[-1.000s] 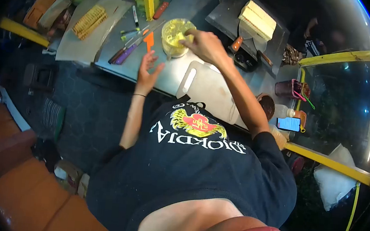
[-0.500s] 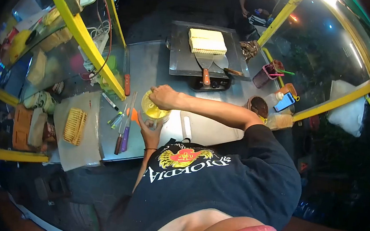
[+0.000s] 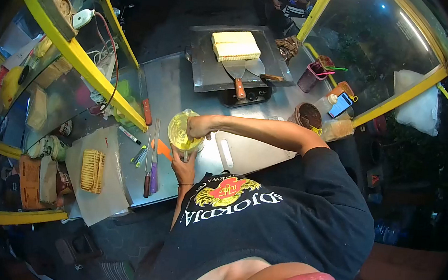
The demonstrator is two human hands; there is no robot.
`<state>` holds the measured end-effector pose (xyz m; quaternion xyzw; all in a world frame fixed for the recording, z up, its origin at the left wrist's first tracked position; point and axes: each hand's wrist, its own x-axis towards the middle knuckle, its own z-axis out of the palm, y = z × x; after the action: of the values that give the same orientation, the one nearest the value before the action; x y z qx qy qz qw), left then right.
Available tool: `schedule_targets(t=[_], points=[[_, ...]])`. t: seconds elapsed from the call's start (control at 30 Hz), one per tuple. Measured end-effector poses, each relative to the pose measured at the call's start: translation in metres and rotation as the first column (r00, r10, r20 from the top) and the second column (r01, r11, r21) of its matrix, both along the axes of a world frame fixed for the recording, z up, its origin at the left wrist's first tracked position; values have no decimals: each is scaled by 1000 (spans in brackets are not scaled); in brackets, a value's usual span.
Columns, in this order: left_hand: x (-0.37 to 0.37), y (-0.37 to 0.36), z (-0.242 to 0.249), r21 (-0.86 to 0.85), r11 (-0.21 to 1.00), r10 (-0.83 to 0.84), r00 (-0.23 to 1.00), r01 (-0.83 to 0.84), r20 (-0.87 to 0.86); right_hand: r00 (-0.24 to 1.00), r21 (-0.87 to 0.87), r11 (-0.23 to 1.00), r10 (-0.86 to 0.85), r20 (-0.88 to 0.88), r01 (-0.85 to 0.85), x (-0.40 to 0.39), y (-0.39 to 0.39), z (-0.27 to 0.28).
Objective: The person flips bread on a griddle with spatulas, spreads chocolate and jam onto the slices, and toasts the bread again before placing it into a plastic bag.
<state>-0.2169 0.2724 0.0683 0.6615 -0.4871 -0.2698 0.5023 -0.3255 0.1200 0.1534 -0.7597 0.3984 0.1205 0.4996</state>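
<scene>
Right now both hands meet at a clear tub of yellow spread (image 3: 181, 131) that stands on the steel counter (image 3: 172, 89), just left of a white cutting board (image 3: 244, 153) and right of a row of knives (image 3: 152, 160) and an orange scraper (image 3: 164, 148). The right hand (image 3: 198, 125) reaches across from the right and rests on the tub's right rim, fingers curled down over the edge; its grip looks closed on the rim or on something small at the rim, though whether it pinches a lid, a film or a tool cannot be told from this view. The left hand (image 3: 183, 169) comes up from the near side, fingers raised and partly spread, fingertips touching the tub's near wall beneath the rim, so its grip is apart and bracing, not clamped. To handle this well, I judge the near hand should press the tub firmly against the counter so it does not slide or tip while the other hand works at the top, and the upper hand should move gently, since a light plastic tub could skid on smooth steel. Farther back, a griddle (image 3: 209, 74) carries two pale bread slabs (image 3: 236, 45) with a spatula (image 3: 238, 76) lying beside them. At the near left a ridged waffle-like piece (image 3: 91, 170) lies on paper.
</scene>
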Motion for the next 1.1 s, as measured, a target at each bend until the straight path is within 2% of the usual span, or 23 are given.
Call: schedule_targets(t=[0.03, 0.07, 0.13, 0.17, 0.23, 0.27, 0.37, 0.43, 0.5, 0.53, 0.57, 0.6, 0.63, 0.7, 0.73, 0.77, 0.8, 0.83, 0.87, 0.93, 0.97, 1.03, 1.1], points=[[-1, -2, -2, -4, 1000, -2, 1000, 2, 2, 994, 59, 994, -95, -49, 97, 0, 0, -3], [-1, -2, -6, 0, 1000, 12, 999, -12, 32, 994, 57, 993, -97, -46, 99, -3, -1, -7], [-1, 0, -5, 5, 1000, 18, 997, -19, 69, 934, 400, 867, -352, 67, 298, -12, 0, -8], [-2, -2, -4, 23, 999, 21, 998, -23, 61, 932, 396, 867, -356, 71, 302, -16, -1, -8], [-2, 0, -5, 43, 999, 23, 998, -25, 52, 840, 493, 762, -532, 105, 420, -24, 5, -4], [-2, 1, -11, 27, 999, 23, 998, -24, 62, 816, 575, 712, -564, 125, 404, -32, 1, 1], [5, 2, -10, 13, 1000, -11, 989, 9, 144, 800, 611, 691, -581, 149, 387, -55, -2, 24], [12, 10, 6, 20, 999, -49, 974, 46, 222, 783, 561, 724, -589, 198, 403, -79, -1, 44], [20, 24, 40, -220, 974, 84, 979, -42, 184, 741, 438, 784, -592, 317, 439, -108, -6, 54], [21, 28, 49, -295, 954, 117, 971, -51, 207, 690, 396, 785, -613, 385, 476, -124, -4, 75], [22, 31, 52, -281, 958, 130, 968, -66, 216, 640, 359, 780, -625, 446, 512, -142, -3, 92], [19, 29, 55, -99, 992, -79, 997, 80, 12, 547, 356, 743, -663, 511, 567, -159, -8, 90], [14, 23, 57, 43, 965, -244, 942, 261, -228, 444, 359, 697, -690, 572, 621, -173, -16, 88], [-16, -9, 61, 76, 783, -523, 719, 617, -458, 238, 325, 568, -702, 671, 756, -190, -33, 79], [-43, -23, 70, 17, 793, -491, 657, 609, -572, 234, 333, 567, -705, 670, 754, -194, -44, 69], [-73, -38, 79, -45, 807, -460, 578, 589, -674, 163, 258, 465, -689, 706, 847, -197, -58, 57], [-97, -56, 78, 63, 827, -261, 482, 558, -836, 97, 186, 346, -660, 745, 920, -197, -69, 45], [-114, -75, 74, 174, 822, -38, 357, 542, -933, 99, 119, 295, -630, 770, 948, -195, -77, 36], [-125, -98, 73, 168, 826, -44, 359, 538, -932, 103, 63, 244, -611, 785, 968, -194, -88, 22], [-138, -136, 64, 198, 809, 101, 201, 554, -974, 167, -103, 142, -584, 794, 985, -189, -92, 14], [-140, -158, 52, 202, 808, 101, 208, 554, -973, 213, -184, 114, -652, 728, 976, -186, -86, 24], [-133, -182, 38, 37, 681, -181, 217, 731, -959, 296, -326, 44, -543, 786, 944, -188, -99, 5], [-122, -183, 56, 121, 649, -192, 316, 751, -929, 319, -356, 43, -550, 772, 934, -195, -99, 9]])
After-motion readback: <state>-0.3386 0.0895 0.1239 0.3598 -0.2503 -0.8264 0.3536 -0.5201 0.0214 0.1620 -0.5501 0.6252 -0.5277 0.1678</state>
